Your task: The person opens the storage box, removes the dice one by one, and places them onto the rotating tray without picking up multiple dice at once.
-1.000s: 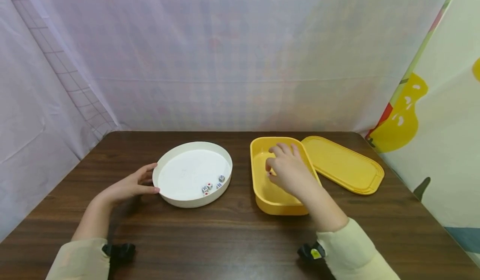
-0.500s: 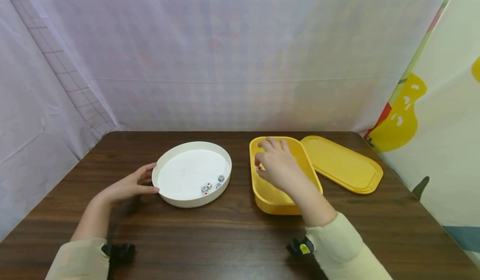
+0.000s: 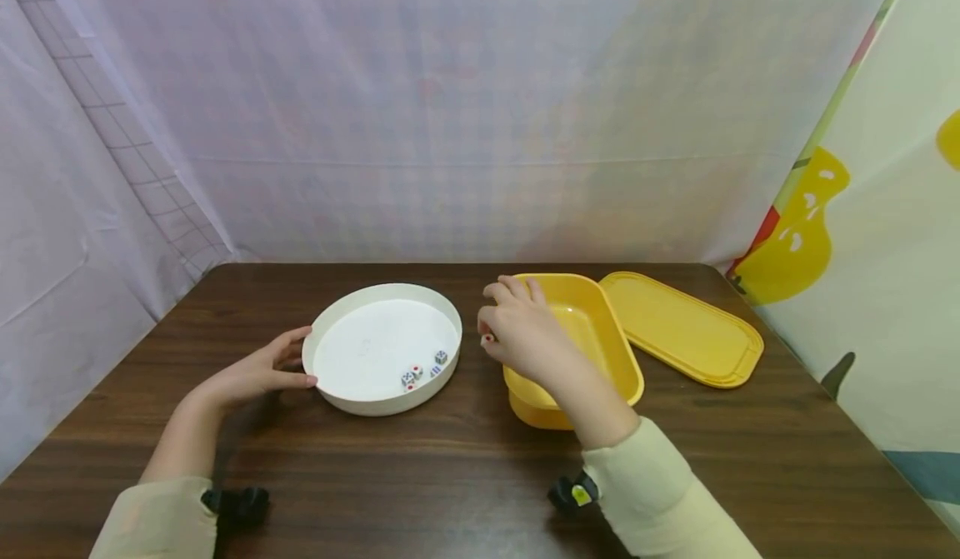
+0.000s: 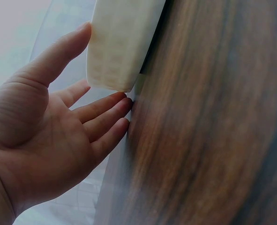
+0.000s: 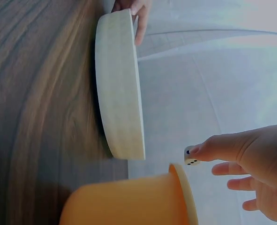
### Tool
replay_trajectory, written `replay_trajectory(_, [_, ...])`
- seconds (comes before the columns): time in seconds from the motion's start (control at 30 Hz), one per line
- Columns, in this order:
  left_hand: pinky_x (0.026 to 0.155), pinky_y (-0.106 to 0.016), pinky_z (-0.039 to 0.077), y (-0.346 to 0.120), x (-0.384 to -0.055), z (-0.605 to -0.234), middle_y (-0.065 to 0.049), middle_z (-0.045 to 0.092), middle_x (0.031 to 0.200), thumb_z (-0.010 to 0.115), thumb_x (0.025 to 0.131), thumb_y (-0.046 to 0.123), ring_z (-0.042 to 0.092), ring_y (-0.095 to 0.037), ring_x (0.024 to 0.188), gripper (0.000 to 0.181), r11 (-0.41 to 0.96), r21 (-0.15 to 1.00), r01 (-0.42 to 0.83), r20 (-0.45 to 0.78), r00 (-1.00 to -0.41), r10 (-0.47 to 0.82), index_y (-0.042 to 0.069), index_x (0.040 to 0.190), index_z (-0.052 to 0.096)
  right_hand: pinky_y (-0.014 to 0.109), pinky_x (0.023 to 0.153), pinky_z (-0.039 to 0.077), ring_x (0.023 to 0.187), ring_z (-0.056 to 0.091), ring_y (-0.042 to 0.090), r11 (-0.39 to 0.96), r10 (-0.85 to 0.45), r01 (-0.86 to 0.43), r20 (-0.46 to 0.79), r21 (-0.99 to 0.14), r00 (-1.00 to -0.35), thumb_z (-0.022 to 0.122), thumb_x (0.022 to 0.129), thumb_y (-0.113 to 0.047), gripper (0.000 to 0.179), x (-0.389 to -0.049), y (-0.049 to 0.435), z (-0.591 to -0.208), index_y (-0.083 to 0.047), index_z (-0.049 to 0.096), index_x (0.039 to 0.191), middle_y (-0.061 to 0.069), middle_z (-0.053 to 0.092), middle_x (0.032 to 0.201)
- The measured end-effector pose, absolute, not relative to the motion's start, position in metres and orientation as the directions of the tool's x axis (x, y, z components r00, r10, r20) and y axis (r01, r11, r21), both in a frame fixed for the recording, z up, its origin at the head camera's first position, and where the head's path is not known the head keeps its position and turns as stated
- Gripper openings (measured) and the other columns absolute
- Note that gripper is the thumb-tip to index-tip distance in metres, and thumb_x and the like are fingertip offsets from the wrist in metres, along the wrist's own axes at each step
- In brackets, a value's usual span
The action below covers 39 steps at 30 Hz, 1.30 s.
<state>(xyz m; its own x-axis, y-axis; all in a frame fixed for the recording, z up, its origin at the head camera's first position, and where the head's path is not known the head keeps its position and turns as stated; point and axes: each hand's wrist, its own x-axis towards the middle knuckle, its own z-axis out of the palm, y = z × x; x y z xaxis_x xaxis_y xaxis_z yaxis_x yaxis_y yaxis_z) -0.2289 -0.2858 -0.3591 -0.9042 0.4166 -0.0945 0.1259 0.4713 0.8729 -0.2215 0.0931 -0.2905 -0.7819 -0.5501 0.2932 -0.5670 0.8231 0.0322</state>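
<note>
My right hand (image 3: 525, 334) pinches a white die (image 5: 191, 155) between thumb and finger, over the left rim of the yellow rectangular box (image 3: 592, 334). In the right wrist view the die shows dark pips and sits just above the box's rim. My left hand (image 3: 255, 371) rests at the left side of a round white tray (image 3: 367, 342), thumb and fingertips against its wall with the fingers fairly straight. Inside the tray several dice (image 3: 417, 371) lie near its front right edge. The left wrist view shows the fingertips at the tray's side (image 4: 119, 47).
A yellow lid (image 3: 682, 330) lies on the dark wooden table (image 3: 420, 492), right of the box. A narrow strip of table separates tray and box. Behind the table hangs a pale curtain (image 3: 480, 126).
My right hand has moved left with the die, from inside the yellow box to over its left rim, towards the tray. The left hand and the tray have stayed in place.
</note>
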Motion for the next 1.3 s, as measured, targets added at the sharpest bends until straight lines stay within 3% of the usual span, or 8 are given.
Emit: replay_trajectory(1.3, [0.103, -0.06, 0.025, -0.284, -0.228, -0.359, -0.038, 0.026, 0.143, 0.071, 0.087, 0.019, 0.026, -0.05, 0.132, 0.092, 0.478, 0.87, 0.122, -0.096, -0.908, 0.407, -0.004, 0.15, 0.007, 0.055, 0.106, 0.022, 0.124, 0.039, 0.03, 0.805, -0.57, -0.593, 0.246, -0.023, -0.784, 0.074, 0.083, -0.021, 0.005, -0.237, 0.037, -0.314, -0.019, 0.07, 0.085, 0.01, 0.055, 0.124])
